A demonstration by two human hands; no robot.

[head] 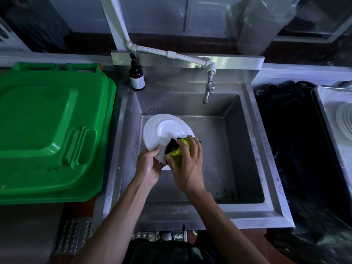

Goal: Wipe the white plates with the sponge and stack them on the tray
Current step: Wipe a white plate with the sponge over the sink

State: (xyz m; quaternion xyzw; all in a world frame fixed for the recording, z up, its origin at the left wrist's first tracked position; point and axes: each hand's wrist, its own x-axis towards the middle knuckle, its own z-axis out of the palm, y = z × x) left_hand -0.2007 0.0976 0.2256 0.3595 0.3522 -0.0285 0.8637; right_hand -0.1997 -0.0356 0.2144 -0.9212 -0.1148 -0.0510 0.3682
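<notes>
A white plate [162,130] is tilted over the steel sink [234,130], its underside ring facing me. My left hand [148,166] grips its near rim, thumb on the face. My right hand [187,164] holds a yellow and black sponge [179,149] pressed against the plate's lower right part. At the far right edge a stack of white plates [344,121] lies on a metal tray [323,103].
A green bin lid [49,130] fills the left side. A brown pump bottle [136,77] stands at the sink's back left corner. The tap [208,90] hangs over the basin's back. Black plastic [293,140] lies between sink and tray.
</notes>
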